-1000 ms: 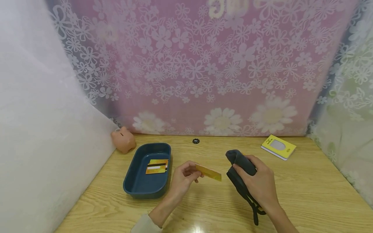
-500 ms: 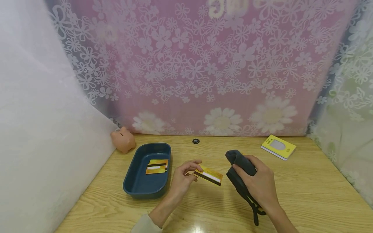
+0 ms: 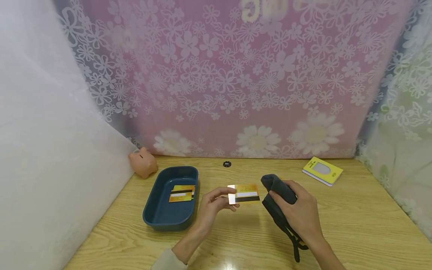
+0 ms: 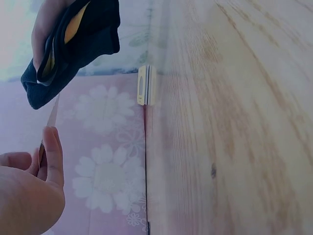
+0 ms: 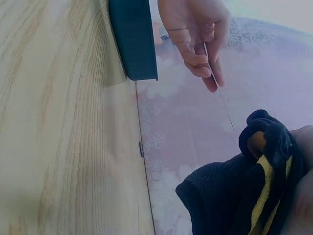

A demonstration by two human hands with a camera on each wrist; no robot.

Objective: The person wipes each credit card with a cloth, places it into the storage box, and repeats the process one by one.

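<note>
My left hand [image 3: 214, 204] pinches a yellow bank card [image 3: 248, 193] by its left end, above the table. The card's back, with a white strip and a dark magnetic stripe, faces the head camera. In the left wrist view the card appears nearly edge-on. My right hand [image 3: 300, 210] grips a dark, bunched fabric pouch [image 3: 278, 187] with cords hanging below it. Yellow edging and something orange show in the pouch's folds [image 5: 257, 144] in the right wrist view. The card's free end lies just left of the pouch; in the head view they look apart.
A blue tray [image 3: 148, 210] left of my left hand holds overlapping yellow cards [image 3: 181, 193]. A pink piggy bank [image 3: 143, 163] stands behind it. A black poker chip [image 3: 227, 164] and a yellow booklet [image 3: 322, 170] lie near the floral curtain [image 3: 216, 112] at the table's back.
My left hand has turned the card from nearly edge-on to showing its striped back, and levelled it. The right hand and pouch have stayed in place.
</note>
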